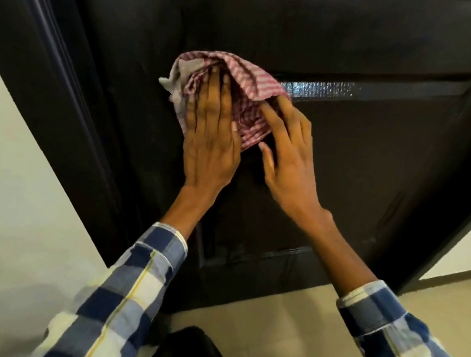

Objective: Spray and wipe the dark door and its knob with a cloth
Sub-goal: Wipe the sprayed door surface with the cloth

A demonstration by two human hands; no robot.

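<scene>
Cloth (231,91) bunched, long axis diagonal on door (374,163); left hand (209,135) flat atop.

No text, label, brand, number or sign can be read anywhere in the view.
</scene>
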